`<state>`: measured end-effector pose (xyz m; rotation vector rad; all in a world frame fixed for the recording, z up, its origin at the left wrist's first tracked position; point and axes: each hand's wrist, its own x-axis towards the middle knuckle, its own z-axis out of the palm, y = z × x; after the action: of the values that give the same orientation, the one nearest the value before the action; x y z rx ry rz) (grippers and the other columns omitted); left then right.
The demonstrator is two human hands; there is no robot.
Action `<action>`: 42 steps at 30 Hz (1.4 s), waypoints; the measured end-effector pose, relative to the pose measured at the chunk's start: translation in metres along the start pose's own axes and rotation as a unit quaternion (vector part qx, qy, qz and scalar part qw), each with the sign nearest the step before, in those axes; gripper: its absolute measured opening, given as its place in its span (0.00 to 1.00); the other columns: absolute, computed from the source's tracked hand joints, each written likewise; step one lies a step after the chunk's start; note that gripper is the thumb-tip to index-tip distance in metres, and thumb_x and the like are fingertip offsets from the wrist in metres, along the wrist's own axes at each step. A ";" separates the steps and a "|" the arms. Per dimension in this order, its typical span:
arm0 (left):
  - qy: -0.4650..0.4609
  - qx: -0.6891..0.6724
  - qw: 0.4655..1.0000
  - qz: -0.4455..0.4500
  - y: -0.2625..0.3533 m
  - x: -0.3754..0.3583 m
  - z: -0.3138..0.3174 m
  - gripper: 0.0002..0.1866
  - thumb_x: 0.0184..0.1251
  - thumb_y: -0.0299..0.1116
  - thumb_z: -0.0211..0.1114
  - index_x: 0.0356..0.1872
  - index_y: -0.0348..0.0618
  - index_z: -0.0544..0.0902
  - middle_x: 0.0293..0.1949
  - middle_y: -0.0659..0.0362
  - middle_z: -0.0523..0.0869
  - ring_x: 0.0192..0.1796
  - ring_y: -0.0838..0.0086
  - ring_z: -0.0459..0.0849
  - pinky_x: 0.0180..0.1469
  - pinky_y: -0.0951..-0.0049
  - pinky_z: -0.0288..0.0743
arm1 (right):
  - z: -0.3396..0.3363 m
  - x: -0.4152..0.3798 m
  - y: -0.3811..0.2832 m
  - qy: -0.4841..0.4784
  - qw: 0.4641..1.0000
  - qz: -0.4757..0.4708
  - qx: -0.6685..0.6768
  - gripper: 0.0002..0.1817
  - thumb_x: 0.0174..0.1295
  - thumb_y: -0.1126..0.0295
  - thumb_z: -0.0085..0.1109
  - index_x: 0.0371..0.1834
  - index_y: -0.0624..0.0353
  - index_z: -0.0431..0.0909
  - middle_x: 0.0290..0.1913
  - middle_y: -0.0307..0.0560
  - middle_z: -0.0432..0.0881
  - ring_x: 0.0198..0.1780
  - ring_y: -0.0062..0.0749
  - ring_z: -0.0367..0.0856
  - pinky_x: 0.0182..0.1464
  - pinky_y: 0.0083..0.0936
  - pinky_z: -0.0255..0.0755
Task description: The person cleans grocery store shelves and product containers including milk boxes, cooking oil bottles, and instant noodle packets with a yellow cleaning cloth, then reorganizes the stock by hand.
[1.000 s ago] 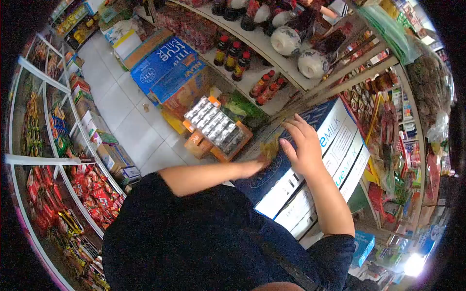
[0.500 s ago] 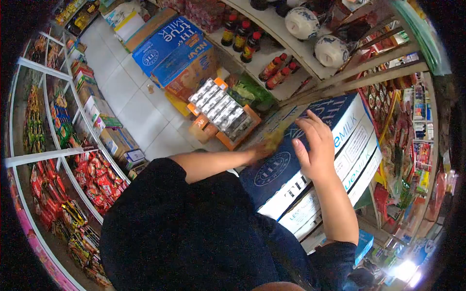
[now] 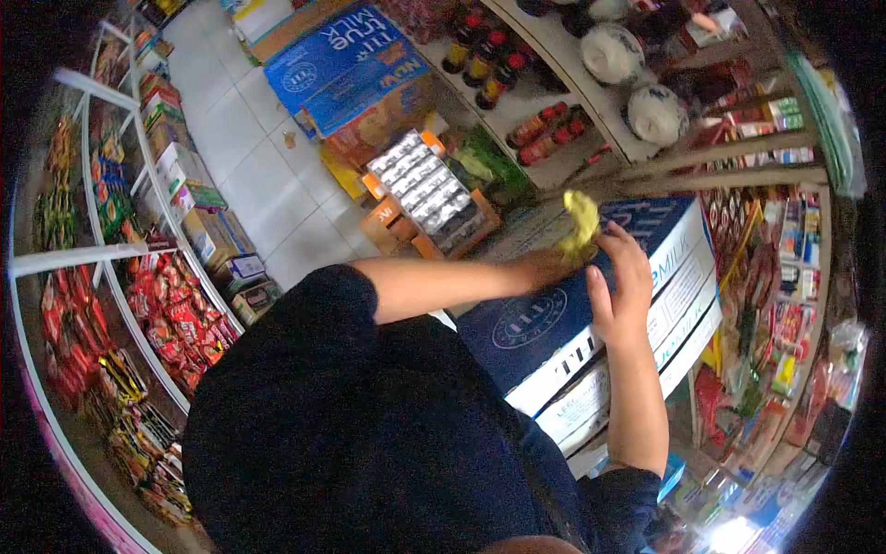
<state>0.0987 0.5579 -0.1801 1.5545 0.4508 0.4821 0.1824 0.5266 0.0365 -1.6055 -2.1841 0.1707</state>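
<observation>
Left hand [image 3: 551, 270] gripping yellow cloth [image 3: 580, 222]; right hand [image 3: 628, 294] splayed on milk carton [image 3: 526, 325], cloth's five o'clock. Risk: overlong swipe could snag right hand.

A person wears a dark, near-black shirt [image 3: 397, 425] with short sleeves, its cloth broad and loose behind both hands, the finer weave lost in shadow. The left sleeve [image 3: 318, 300], wide and rounded, ends well back from the left hand [image 3: 550, 270], which is blurred. The right sleeve [image 3: 628, 499], tinged navy, ends behind the right hand [image 3: 624, 288]. Both forearms [image 3: 639, 397] are bare from hem to wrist.
</observation>
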 end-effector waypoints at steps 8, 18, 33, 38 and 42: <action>-0.054 0.201 0.976 -0.063 -0.043 -0.199 -0.075 0.16 0.61 0.41 0.53 0.24 0.36 0.75 0.25 0.48 0.78 0.29 0.54 0.77 0.32 0.58 0.70 | 0.006 -0.003 -0.001 -0.053 0.997 -0.016 -0.048 0.11 0.52 0.69 0.52 0.36 0.62 0.76 0.39 0.54 0.78 0.42 0.50 0.74 0.48 0.38 0.64; 0.440 0.244 0.839 -0.208 0.014 -0.369 -0.239 0.15 0.61 0.41 0.53 0.31 0.38 0.79 0.32 0.45 0.76 0.36 0.54 0.76 0.41 0.59 0.70 | 0.024 0.106 -0.094 -0.436 0.884 0.053 -0.160 0.29 0.48 0.58 0.61 0.52 0.63 0.70 0.44 0.63 0.76 0.48 0.55 0.75 0.51 0.38 0.68; 0.359 -0.170 0.918 0.009 0.120 -0.509 -0.390 0.21 0.67 0.30 0.51 0.61 0.39 0.62 0.54 0.61 0.70 0.57 0.78 0.67 0.59 0.75 0.61 | 0.310 0.263 -0.419 -0.290 0.860 -0.302 0.292 0.47 0.41 0.67 0.70 0.65 0.56 0.51 0.65 0.64 0.50 0.65 0.59 0.53 0.64 0.40 0.55; 0.449 -0.203 0.870 0.025 0.106 -0.545 -0.422 0.24 0.66 0.26 0.51 0.63 0.39 0.57 0.54 0.59 0.69 0.56 0.75 0.68 0.59 0.73 0.63 | 0.372 0.300 -0.454 -0.265 0.854 -0.285 0.346 0.27 0.44 0.74 0.62 0.52 0.59 0.69 0.55 0.57 0.68 0.58 0.53 0.66 0.58 0.33 0.63; 0.510 -0.221 0.830 0.041 0.112 -0.561 -0.470 0.22 0.65 0.26 0.53 0.60 0.41 0.62 0.52 0.57 0.72 0.50 0.75 0.74 0.53 0.73 0.69 | 0.404 0.353 -0.454 -0.287 0.854 -0.271 0.339 0.24 0.44 0.75 0.60 0.49 0.60 0.72 0.52 0.58 0.71 0.57 0.52 0.67 0.59 0.33 0.62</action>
<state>-0.6294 0.6300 -0.0713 0.7521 0.9981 1.3946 -0.4672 0.7681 -0.0816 -0.5448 -2.4682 1.2166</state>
